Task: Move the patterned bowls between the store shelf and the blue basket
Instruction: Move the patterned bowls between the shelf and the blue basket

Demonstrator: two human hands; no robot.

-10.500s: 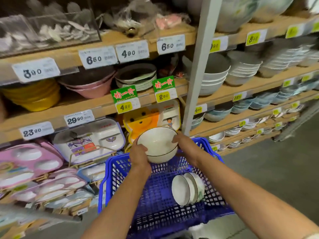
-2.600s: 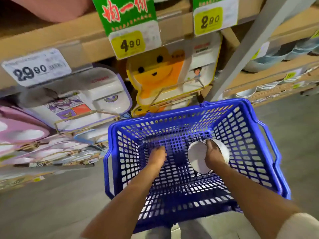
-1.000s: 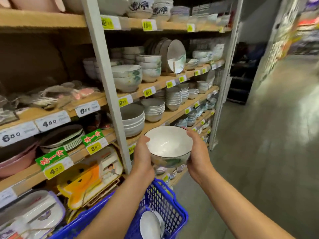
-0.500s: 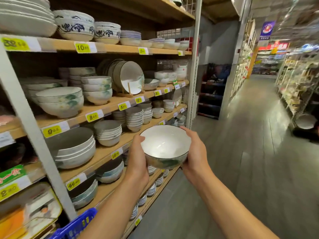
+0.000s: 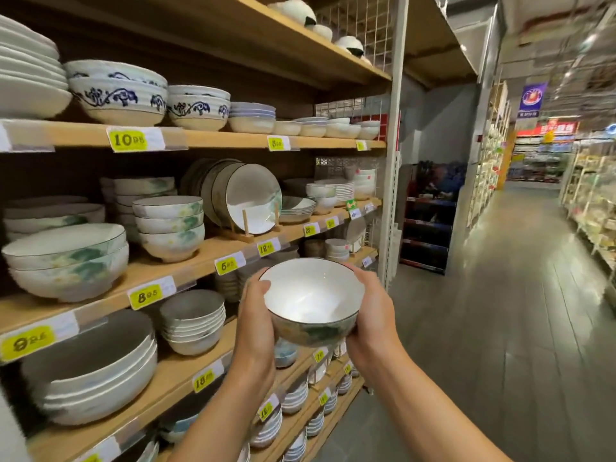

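I hold one patterned bowl [image 5: 311, 300] in the air in front of the shelves; it is white inside with a dark rim and a green leaf print outside. My left hand [image 5: 256, 315] grips its left side and my right hand [image 5: 370, 311] grips its right side. A stack of three matching bowls [image 5: 168, 226] stands on the wooden store shelf [image 5: 206, 258], up and to the left of the held bowl. The blue basket is out of view.
Larger leaf-print bowls [image 5: 66, 261] sit at the far left of that shelf, and plates on a wooden rack [image 5: 246, 198] stand right of the stack. Grey bowls [image 5: 193, 320] fill the shelf below. A white upright post [image 5: 391, 161] ends the shelving; the aisle floor [image 5: 500, 311] runs to the right.
The view has swung up from the basket to the bowl shelves. Both hands have carried the bowl upward and closer to the shelf; the basket has dropped out of sight.
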